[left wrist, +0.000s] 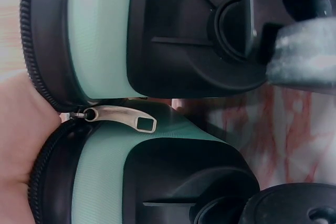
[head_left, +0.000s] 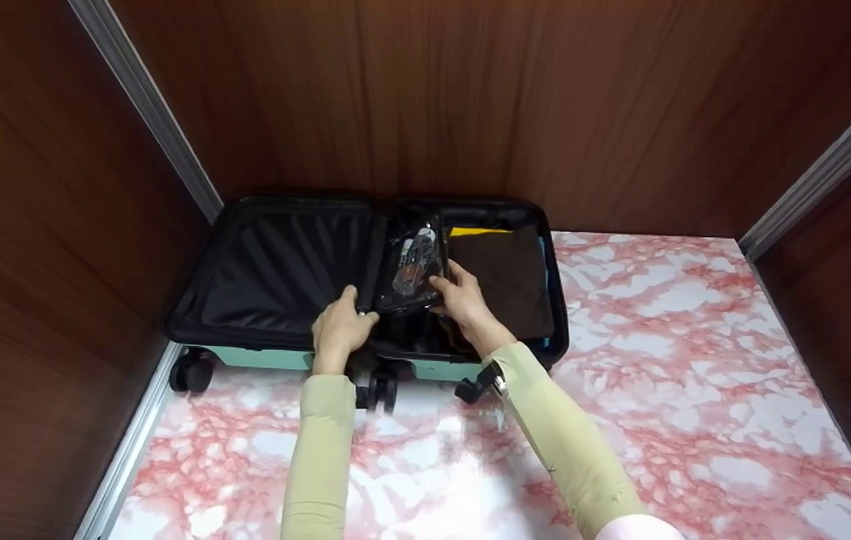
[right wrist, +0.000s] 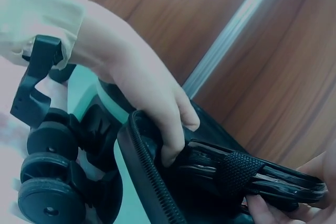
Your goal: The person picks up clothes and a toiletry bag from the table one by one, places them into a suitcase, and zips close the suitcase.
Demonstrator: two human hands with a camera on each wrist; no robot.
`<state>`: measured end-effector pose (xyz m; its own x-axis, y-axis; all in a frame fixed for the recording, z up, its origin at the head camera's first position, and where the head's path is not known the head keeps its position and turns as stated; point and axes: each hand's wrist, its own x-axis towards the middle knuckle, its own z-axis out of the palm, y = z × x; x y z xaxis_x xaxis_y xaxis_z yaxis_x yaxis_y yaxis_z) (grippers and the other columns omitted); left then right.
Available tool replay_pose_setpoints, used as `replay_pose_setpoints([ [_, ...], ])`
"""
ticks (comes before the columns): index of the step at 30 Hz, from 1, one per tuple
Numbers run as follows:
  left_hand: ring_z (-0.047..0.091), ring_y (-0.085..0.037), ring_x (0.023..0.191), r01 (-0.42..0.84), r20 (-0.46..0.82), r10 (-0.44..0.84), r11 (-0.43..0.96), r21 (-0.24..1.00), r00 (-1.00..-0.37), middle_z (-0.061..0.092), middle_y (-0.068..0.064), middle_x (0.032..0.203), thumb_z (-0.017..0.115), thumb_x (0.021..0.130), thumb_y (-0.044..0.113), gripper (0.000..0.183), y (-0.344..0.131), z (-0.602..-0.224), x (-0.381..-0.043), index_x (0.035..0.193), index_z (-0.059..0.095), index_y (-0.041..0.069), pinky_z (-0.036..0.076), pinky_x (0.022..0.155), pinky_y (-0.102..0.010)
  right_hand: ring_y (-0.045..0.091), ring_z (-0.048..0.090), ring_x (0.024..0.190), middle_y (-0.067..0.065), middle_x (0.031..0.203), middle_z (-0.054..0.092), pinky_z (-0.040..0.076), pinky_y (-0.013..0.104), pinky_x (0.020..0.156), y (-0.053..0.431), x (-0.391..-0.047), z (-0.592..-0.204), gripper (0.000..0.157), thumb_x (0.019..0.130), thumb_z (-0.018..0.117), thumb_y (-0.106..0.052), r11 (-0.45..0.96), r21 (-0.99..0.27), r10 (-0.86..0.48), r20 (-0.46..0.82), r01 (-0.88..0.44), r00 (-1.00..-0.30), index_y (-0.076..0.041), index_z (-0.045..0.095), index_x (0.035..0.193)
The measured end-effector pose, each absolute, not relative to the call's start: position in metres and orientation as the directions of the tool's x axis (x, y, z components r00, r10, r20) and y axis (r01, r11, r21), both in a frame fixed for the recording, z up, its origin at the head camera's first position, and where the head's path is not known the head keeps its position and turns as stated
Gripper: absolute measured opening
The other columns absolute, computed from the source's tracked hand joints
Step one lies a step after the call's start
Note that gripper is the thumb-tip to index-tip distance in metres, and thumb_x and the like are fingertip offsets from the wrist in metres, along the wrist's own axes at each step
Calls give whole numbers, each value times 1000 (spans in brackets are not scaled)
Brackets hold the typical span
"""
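**Reader:** Where is the pouch?

**Describer:** In the head view, a black pouch with a see-through front is tilted over the right half of an open suitcase, near the middle fold. The right hand pinches its right edge, thumb on the front.

**Reader:** And the other hand?

**Describer:** The left hand rests on the near edge at the fold, thumb and index finger loosely apart, the thumb just beside the pouch's lower corner. Brown cloth lies to the right of the pouch, a yellow strip showing above it.

**Reader:** Do the wrist views add anything?

**Describer:** The right one shows the pouch edge-on, with a textured black strap across it that the head view misses. The left one shows the suitcase's pale green outside and a metal zip pull between the two halves, beside the left hand. That hand's fingertips are out of sight there; the right wrist view shows them bent down over the edge.
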<state>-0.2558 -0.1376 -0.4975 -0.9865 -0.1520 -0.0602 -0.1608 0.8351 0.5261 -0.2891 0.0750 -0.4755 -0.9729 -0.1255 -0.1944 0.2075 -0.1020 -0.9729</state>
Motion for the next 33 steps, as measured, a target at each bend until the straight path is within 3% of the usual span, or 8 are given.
replay_pose_setpoints([
  [5,62,-43,111,-174,-83,-153,831,528,-985,64,-21,129,66,94,36,53,-137,-494,-253,139,52,13,45,92,-56,29,67,102,19,132,60,57,36,76,74,-289,-479,53,105,52,-9,-87,-966,-133,-232,245,-964,-10,40,157],
  [16,62,-43,108,-160,-69,-145,833,530,-987,65,-21,124,67,93,35,48,-137,-496,-254,134,53,12,46,89,-55,33,63,115,21,136,57,54,44,91,77,-293,-493,55,108,48,-9,-100,-941,-175,-302,322,-937,-9,32,160],
  [20,63,-43,106,-157,-64,-145,833,531,-987,65,-21,124,66,94,35,48,-137,-496,-255,134,53,12,46,88,-56,32,61,117,21,139,55,53,43,92,79,-294,-495,56,108,48,-11,-11,-949,-182,-308,315,-934,-8,29,161],
  [28,63,-43,106,-167,-75,-150,839,518,-986,66,-21,124,66,95,36,50,-136,-494,-253,137,53,13,46,90,-55,30,63,108,22,141,53,52,36,80,83,-296,-496,56,107,48,-10,151,-936,-184,-343,318,-921,1,29,158],
  [33,63,-43,107,-168,-64,-157,842,513,-985,67,-22,122,67,92,36,47,-136,-494,-254,130,53,13,46,90,-55,33,50,131,22,153,42,44,41,101,89,-295,-492,67,105,52,-8,356,-918,-167,-247,176,-954,0,18,161],
])
